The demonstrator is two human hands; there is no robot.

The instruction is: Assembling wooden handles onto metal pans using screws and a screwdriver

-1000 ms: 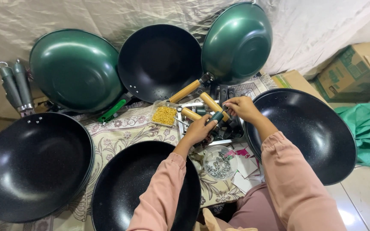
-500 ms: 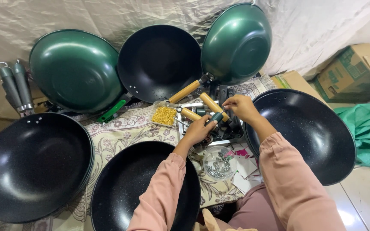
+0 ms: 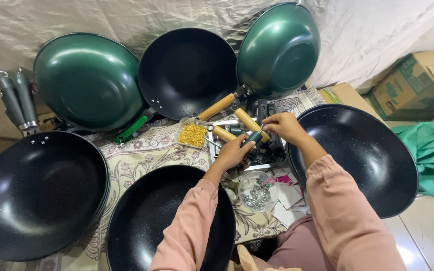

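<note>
A dark green handle (image 3: 252,137) is gripped at its lower end by the left hand (image 3: 234,152) and pinched at its top by the right hand (image 3: 284,126), above a tray of parts. Wooden handles (image 3: 249,122) lie just beside, black woks (image 3: 362,155) and green woks (image 3: 89,80) around
</note>
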